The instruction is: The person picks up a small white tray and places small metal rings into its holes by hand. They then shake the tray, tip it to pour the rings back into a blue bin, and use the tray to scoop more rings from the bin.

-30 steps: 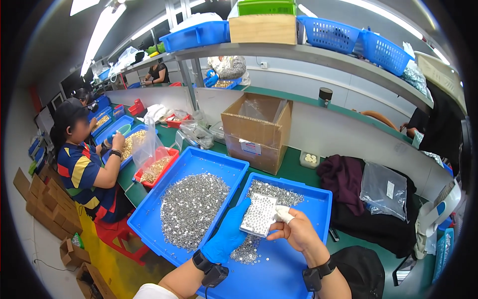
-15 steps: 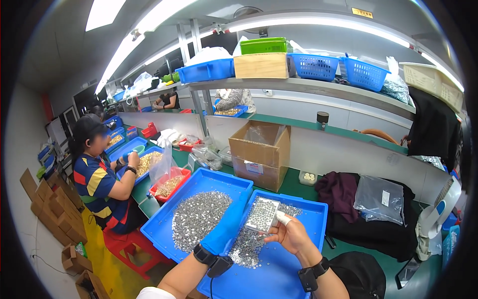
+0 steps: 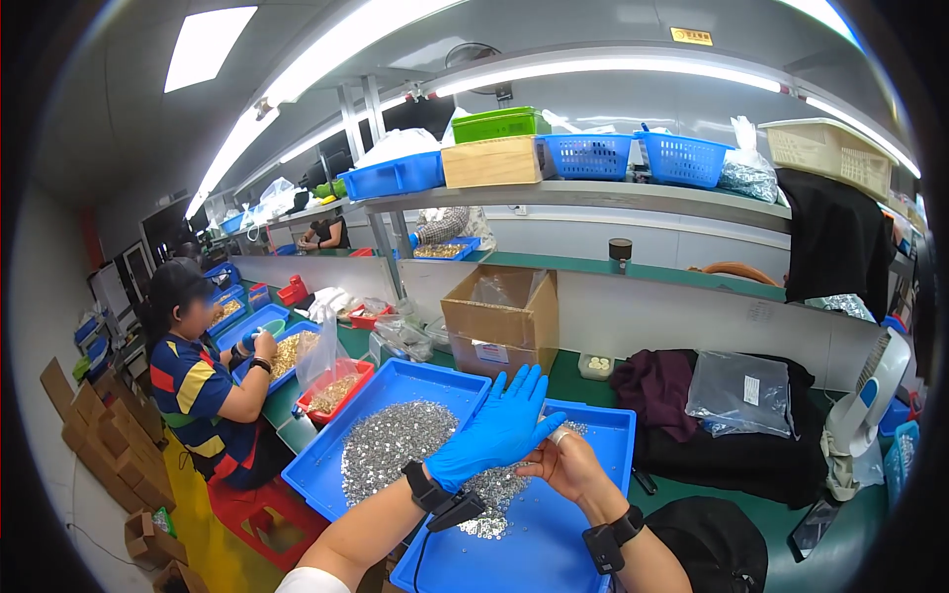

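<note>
My left hand (image 3: 491, 432), in a blue glove, lies flat with its fingers stretched out, palm down over the small white tray in my right hand. My right hand (image 3: 573, 466) is bare apart from a white thumb wrapping. Its fingers stay bent at the edge of that tray, which the glove hides now. Below both hands stands a blue plastic tray (image 3: 494, 565), with a heap of small silvery metal pieces (image 3: 487, 522) partly covered by my hands. Another blue tray (image 3: 308, 478) on the left bears a larger heap of similar pieces (image 3: 388, 447).
A red tray (image 3: 361, 383) and an open cardboard box (image 3: 502, 331) stand behind the trays. To the right lie dark clothes (image 3: 736, 465) with a clear plastic bag (image 3: 741, 390), and a phone (image 3: 817, 526). A co-worker (image 3: 213, 361) sits at the left. A loaded shelf (image 3: 593, 195) crosses above.
My left hand has swung from beside the small white tray to over it, hiding its metal pieces. My right hand has barely moved. The view has tilted slightly.
</note>
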`<state>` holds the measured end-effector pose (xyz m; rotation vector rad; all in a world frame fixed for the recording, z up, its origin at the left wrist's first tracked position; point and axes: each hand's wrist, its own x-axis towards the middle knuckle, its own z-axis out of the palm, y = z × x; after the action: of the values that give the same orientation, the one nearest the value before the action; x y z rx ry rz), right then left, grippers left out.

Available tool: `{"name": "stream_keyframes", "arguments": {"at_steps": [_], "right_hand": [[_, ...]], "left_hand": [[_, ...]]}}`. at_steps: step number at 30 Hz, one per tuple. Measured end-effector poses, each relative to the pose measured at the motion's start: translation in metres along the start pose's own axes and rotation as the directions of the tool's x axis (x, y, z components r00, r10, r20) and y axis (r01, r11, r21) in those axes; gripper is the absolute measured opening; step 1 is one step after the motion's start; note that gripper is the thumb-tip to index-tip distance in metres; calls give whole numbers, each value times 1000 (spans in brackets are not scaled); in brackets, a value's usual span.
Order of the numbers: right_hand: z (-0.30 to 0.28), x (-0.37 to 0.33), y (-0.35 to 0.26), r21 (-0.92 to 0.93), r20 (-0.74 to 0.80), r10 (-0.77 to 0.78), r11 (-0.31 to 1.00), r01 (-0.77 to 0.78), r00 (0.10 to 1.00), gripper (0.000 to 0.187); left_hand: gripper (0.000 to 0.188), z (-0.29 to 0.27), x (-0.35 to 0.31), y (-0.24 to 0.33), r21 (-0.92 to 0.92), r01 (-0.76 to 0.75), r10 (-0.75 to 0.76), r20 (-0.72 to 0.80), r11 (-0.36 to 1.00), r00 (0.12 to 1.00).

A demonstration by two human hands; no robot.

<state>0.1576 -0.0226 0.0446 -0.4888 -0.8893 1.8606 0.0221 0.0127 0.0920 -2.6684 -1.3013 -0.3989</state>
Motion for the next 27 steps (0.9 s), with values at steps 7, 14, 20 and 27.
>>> {"name": "stream_keyframes", "arguments": {"at_steps": [7, 14, 20, 27], "right_hand": [[-8, 0, -4, 52, 74, 16, 998, -20, 997, 32], [2, -4, -14, -271, 57, -17, 962, 31, 998, 24], [45, -4, -15, -964, -98, -226, 263, -36, 969, 18], [103, 52, 11, -755, 340, -301, -652, 68, 891, 19]], "left_hand": [[58, 6, 0, -2, -269, 49, -40, 40, 962, 998], [49, 41, -11, -11, -760, 112, -117, 49, 640, 992], [48, 70, -23, 13, -887, -59, -253, 66, -458, 965], [45, 85, -33, -24, -323, -350, -284, -235, -879, 930]]}}
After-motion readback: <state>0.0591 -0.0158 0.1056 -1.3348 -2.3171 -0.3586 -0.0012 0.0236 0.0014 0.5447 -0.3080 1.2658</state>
